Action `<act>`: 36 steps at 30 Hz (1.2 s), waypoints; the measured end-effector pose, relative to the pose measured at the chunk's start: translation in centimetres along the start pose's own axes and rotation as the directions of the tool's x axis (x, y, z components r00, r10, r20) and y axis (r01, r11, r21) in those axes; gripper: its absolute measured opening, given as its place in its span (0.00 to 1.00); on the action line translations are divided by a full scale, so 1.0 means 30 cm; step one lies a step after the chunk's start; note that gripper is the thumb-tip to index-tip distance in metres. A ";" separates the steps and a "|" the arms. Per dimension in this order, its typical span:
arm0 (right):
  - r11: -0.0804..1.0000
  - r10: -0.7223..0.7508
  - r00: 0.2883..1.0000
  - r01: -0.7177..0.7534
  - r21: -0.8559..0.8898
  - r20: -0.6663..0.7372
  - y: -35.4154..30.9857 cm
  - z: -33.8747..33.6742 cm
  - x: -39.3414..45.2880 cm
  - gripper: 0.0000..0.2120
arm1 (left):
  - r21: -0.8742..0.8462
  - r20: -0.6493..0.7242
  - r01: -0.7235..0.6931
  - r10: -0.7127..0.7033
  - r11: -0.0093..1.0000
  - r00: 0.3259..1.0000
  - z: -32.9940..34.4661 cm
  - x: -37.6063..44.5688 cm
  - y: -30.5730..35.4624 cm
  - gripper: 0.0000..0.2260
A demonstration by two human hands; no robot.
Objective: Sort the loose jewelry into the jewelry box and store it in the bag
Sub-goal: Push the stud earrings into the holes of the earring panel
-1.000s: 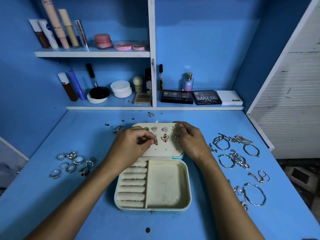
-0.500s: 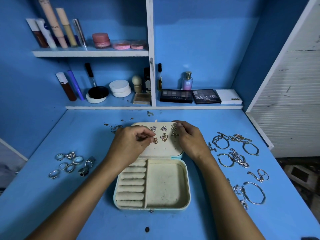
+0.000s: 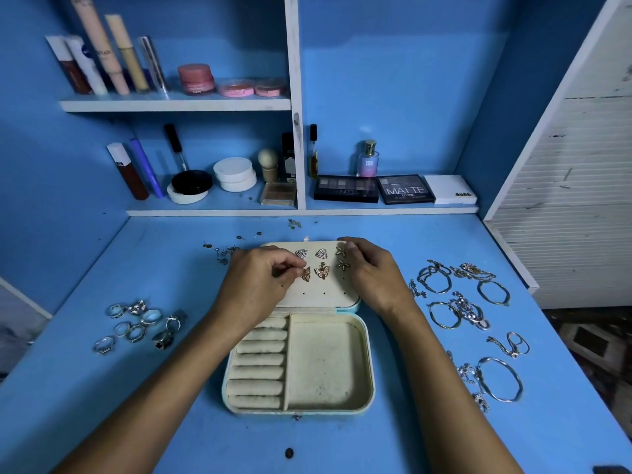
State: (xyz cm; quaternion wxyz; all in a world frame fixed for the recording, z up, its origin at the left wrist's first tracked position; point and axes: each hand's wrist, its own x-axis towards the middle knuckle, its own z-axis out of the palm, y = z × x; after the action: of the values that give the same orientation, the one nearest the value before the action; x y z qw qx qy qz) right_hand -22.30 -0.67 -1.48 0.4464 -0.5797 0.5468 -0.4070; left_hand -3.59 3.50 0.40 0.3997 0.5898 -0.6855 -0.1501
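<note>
Little has shifted over the last second. The left hand [image 3: 263, 278] has kept its fingertips pinched at the left gold butterfly earring [image 3: 305, 273] on the perforated cream lid panel [image 3: 321, 292] of the pale blue jewelry box [image 3: 297, 364]. Its thumb and forefinger have edged slightly rightward, so the earring looks about seated in its hole. Whether the hand grips the earring itself or a backing behind the panel cannot be told. The right hand [image 3: 371, 271] has stayed curled over the lid's upper right edge, steadying it, beside the two gold starfish earrings [image 3: 342, 258].

As a judgement, the earring stage is well along. Two triangular studded earrings [image 3: 311, 253], two butterflies and the starfish pair sit on the panel, in the centre of the frame. The ring rolls and the open tray below hold nothing yet.

The silver rings [image 3: 136, 325] lie loose on the blue counter [image 3: 427, 422] at the left of the frame, and the silver bracelets and chains [image 3: 465, 302] at the right. Small loose earring pins [image 3: 227, 251] lie just above the left hand. No bag is in view.

On the lower shelf, right of centre, one dark eyeshadow palette [image 3: 405, 189] reads "MATTE". Its neighbouring black palette [image 3: 346, 189] reads "NUDES", and the white box [image 3: 449, 189] reads "NUDE". A small perfume bottle [image 3: 368, 159] carries the letters "SB". Writing on the tubes at the upper left is too small to read.
</note>
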 end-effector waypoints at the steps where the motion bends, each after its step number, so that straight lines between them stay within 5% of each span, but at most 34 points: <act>1: 1.000 0.000 1.000 0.000 0.000 0.001 0.000 0.000 0.000 0.13 | 0.007 -0.003 -0.007 0.007 1.000 1.000 0.001 0.001 -0.001 0.05; 23: 1.000 -0.012 1.000 0.011 0.016 0.023 0.006 -0.005 -0.001 0.13 | 0.155 -0.128 -0.105 0.126 0.982 0.984 -0.017 0.036 -0.024 0.07; 30: 0.996 -0.007 0.999 0.003 0.088 0.044 0.008 0.000 -0.004 0.11 | 0.289 0.066 0.053 -0.075 0.956 0.995 -0.036 0.060 -0.053 0.37; 36: 0.996 -0.016 0.998 0.010 0.086 0.063 0.007 0.004 -0.004 0.16 | 0.263 0.111 0.067 -0.099 0.963 0.989 -0.029 0.073 -0.072 0.36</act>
State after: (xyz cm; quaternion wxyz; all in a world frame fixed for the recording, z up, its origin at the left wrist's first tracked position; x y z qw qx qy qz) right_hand -22.24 -0.53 -1.71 0.4854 -0.5762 0.5106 -0.4144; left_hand -1.44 1.13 0.31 0.2697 0.6546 -0.6972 -0.1124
